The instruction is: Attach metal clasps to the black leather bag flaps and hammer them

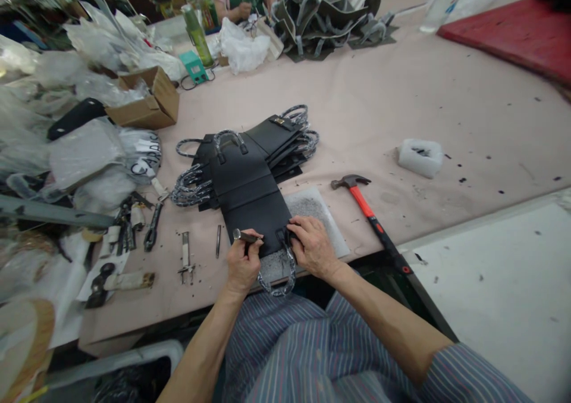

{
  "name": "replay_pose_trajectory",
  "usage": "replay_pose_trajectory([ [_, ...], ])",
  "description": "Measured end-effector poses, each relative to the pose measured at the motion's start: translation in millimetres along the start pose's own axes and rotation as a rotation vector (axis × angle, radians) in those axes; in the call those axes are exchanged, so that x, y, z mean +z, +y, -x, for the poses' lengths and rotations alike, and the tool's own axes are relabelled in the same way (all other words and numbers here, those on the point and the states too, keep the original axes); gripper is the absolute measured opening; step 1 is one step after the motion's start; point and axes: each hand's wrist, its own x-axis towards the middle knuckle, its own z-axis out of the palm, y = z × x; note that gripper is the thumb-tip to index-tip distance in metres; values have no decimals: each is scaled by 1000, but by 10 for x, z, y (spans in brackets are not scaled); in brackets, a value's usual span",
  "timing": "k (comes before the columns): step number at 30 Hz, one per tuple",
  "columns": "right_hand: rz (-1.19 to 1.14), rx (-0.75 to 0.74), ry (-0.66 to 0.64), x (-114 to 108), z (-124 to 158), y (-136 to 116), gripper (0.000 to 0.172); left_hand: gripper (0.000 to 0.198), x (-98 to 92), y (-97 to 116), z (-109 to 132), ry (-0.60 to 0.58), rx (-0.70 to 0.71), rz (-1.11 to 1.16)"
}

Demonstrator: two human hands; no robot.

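Grip of the left hand [242,264] is closed on a short metal punch [244,235], whose tip is set against the near edge of a black bag panel [256,212]. The panel is laid on a grey pad [322,219] at the near edge of the bench [401,105]. The right hand [313,247] is pressed on the panel, fingers bent; whether anything is pinched cannot be told. A red-handled hammer [372,218] is laid just right of the pad

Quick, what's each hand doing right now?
Left hand: closed on a short silver metal punch.
Right hand: open, fingers pressing the flat black leather bag panel.
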Motion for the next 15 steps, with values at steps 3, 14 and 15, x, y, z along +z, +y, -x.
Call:
replay_pose_trajectory([
  [3, -41, -9, 28, -100, -19, 15, 33, 9, -6, 1, -14, -13, -8, 9],
  [14, 461, 580, -12, -1122, 470, 901, 24, 11, 28, -6, -16, -73, -66, 96],
  [15, 352, 692, -24, -1149, 490, 926, 19, 11, 30, -9, -15, -74, -70, 98],
])
